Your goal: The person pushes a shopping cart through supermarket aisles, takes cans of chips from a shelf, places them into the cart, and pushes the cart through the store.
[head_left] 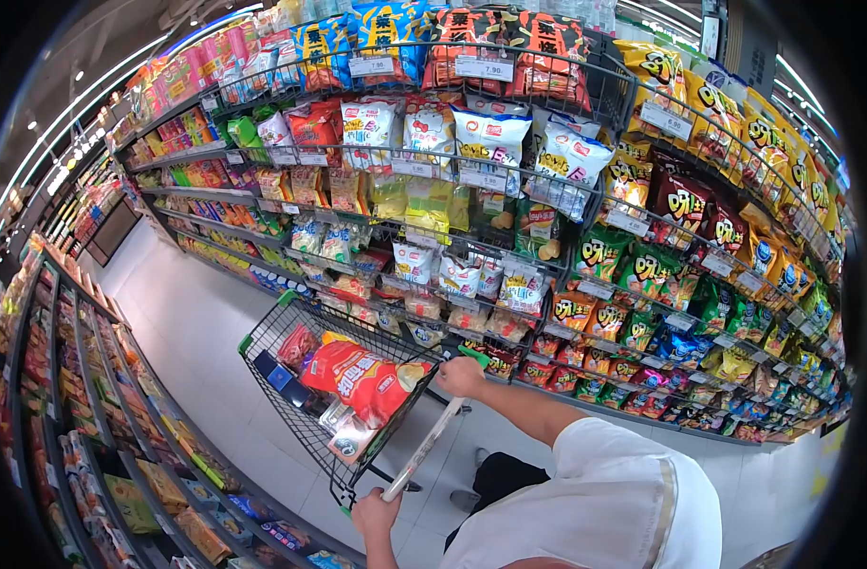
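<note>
"Cart (286,298) first: where is it?"
"On the floor (192,313), between full shelves (211,196), right in front of the person (623,493)."
"Is anyone holding it?"
"Yes. The left hand (375,517) and the right hand (462,376) hold the handle (422,453), one near each end, fingers (448,374) curled closed around it."
"What's inside?"
"A big red bag (362,379), and a dark blue box (284,382) near it."

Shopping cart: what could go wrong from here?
The shopping cart stands close beside the snack rack, so a turn that way might clip it. The right hand grips the rack-side end of the handle and could get pinched. The large red snack bag lies loose inside and may slide.
</note>
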`<state>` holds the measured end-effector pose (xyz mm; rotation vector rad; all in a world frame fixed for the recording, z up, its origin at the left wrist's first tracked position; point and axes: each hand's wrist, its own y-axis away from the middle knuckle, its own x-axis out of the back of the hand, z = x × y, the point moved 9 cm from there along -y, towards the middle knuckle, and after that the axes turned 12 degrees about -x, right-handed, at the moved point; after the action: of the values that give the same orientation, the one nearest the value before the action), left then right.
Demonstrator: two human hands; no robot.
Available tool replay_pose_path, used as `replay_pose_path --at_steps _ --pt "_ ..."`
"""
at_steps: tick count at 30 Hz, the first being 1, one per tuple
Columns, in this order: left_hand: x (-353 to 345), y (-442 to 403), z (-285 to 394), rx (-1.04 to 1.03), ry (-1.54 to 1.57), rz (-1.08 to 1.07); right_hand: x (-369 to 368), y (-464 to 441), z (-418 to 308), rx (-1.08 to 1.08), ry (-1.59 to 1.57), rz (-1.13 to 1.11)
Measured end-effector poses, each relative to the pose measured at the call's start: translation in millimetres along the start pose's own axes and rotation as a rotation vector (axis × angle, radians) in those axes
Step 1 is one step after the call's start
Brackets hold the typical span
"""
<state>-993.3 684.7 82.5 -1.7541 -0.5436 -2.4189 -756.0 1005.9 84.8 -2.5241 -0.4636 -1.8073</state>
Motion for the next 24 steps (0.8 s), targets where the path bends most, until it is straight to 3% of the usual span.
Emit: replay_pose_path --at_steps 24 --pt "3 -12 12 -0.049 -0.031 0.046 3 -16 5 0.049 -0.049 0.087"
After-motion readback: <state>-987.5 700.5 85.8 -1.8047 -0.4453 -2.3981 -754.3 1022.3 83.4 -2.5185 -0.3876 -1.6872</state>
